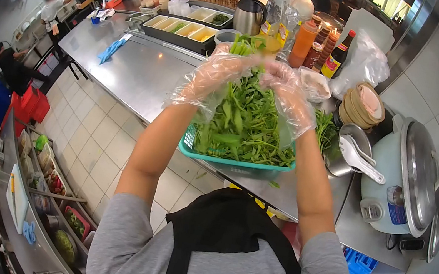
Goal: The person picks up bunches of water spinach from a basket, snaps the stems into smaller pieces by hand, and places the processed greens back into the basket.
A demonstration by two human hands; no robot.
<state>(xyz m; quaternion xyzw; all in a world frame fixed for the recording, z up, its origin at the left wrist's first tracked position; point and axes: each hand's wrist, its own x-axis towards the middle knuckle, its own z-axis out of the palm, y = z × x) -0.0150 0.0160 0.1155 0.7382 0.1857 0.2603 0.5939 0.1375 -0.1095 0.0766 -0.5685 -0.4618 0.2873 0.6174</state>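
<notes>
My left hand (221, 75) and my right hand (287, 85) both wear loose clear plastic gloves. They meet above the far side of a teal plastic basket (235, 162), fingers curled in toward each other. Leafy greens with long narrow leaves, which look like water spinach (249, 121), heap up over the basket's rim. Pale green stems (242, 46) show just beyond my left fingers, and both hands seem closed on some of them. Motion smears the fingertips, so the exact grip is hard to see. The basket rests at the near edge of the steel counter (145, 67).
Left along the counter are a black tray of condiment tubs (181, 29) and a blue cloth (111, 51). Behind my hands stand a steel jug (249, 13) and sauce bottles (303, 43). Rightward sit stacked bowls (359, 106), a steel pot with ladles (335, 153) and a large cooker (388, 177).
</notes>
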